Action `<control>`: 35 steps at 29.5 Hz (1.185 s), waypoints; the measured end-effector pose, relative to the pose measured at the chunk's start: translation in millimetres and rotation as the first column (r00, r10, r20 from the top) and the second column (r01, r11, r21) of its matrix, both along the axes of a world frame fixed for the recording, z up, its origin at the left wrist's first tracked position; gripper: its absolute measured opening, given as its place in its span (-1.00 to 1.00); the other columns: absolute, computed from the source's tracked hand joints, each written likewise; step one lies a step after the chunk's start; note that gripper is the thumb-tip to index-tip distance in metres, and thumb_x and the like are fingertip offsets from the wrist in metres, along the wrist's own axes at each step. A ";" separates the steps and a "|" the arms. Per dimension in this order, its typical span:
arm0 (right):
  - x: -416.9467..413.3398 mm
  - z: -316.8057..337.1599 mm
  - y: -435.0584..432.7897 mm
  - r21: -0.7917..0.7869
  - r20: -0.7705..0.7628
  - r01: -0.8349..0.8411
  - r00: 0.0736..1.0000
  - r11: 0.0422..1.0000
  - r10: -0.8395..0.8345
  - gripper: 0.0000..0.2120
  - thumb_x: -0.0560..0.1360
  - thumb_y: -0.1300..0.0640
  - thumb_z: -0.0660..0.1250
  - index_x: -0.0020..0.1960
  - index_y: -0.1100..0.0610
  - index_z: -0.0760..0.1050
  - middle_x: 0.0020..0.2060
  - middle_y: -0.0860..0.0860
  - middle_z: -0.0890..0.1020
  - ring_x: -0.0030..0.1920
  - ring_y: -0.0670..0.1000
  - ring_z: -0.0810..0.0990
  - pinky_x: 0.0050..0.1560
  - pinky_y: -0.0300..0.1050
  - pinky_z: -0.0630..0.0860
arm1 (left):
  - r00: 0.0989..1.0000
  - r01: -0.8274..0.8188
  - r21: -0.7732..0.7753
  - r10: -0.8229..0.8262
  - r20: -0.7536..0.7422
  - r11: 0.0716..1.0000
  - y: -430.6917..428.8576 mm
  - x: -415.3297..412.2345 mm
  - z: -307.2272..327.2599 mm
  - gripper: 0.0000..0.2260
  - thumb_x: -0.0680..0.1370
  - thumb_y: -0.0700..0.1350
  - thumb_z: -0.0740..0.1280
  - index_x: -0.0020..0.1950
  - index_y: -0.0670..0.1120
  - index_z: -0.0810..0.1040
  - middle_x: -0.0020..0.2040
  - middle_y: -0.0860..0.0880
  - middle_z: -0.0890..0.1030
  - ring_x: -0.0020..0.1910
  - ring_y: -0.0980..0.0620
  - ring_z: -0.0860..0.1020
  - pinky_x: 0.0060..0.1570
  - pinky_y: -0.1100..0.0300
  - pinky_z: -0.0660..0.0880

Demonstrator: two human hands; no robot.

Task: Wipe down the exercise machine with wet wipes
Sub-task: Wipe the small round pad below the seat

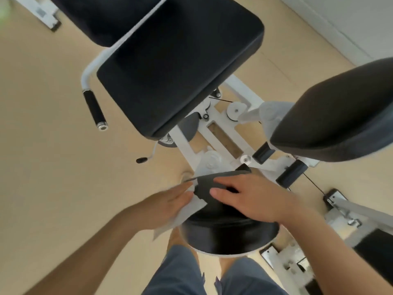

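A wet wipe [187, 213] is pressed against the black pad [229, 233] by the flat-fingered left hand [168, 207]; the pad's top is covered by the right hand [255, 199], fingers relaxed.

There are four black pads [180, 67], two black rollers [263, 153], one handle grip [94, 107], one wet wipe [188, 215], and two hands: left hand [163, 207], right hand [255, 199].

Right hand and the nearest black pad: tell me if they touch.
Touching. The head view shows the right hand lying flat on top of the black pad, fingers and palm against its surface.
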State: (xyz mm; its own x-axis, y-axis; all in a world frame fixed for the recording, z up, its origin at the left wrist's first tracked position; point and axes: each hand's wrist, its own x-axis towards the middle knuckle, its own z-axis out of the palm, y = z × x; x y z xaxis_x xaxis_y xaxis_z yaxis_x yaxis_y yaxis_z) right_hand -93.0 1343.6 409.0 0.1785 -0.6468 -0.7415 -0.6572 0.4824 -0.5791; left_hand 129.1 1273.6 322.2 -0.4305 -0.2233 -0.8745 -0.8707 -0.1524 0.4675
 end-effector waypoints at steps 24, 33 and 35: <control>-32.9 32.0 28.4 0.034 0.150 0.595 0.791 0.803 -0.593 -0.54 0.57 -0.17 0.19 0.46 -0.28 0.26 0.36 -0.28 0.45 0.38 -0.26 0.37 0.46 -0.06 0.27 | 0.918 -0.008 -0.619 -0.241 -0.316 0.785 44.1 -116.7 87.3 -0.37 0.58 0.25 0.06 0.55 -0.01 -0.02 0.35 -0.02 0.44 0.29 0.03 0.46 0.14 0.09 0.52; -34.9 21.1 52.0 -0.061 -0.220 -0.115 0.970 0.991 0.100 -0.17 0.30 -0.59 -0.35 0.40 -0.36 0.28 0.37 -0.29 0.39 0.38 -0.18 0.30 0.41 0.14 0.06 | 0.924 0.199 -0.661 -0.363 -0.119 0.723 36.9 -46.7 101.6 -0.41 0.41 0.45 0.10 0.31 0.15 0.40 0.22 0.20 0.43 0.20 0.18 0.39 0.20 0.25 0.33; -29.0 19.5 43.2 -0.101 -0.340 -0.052 0.940 0.994 0.015 -0.12 0.34 -0.57 -0.35 0.11 -0.16 0.58 0.07 -0.15 0.63 0.20 -0.10 0.48 0.36 0.14 0.14 | 0.942 0.159 -0.637 -0.309 -0.129 0.754 35.5 -41.5 101.2 -0.35 0.35 0.47 0.17 0.32 0.14 0.41 0.26 0.21 0.42 0.24 0.19 0.37 0.25 0.24 0.31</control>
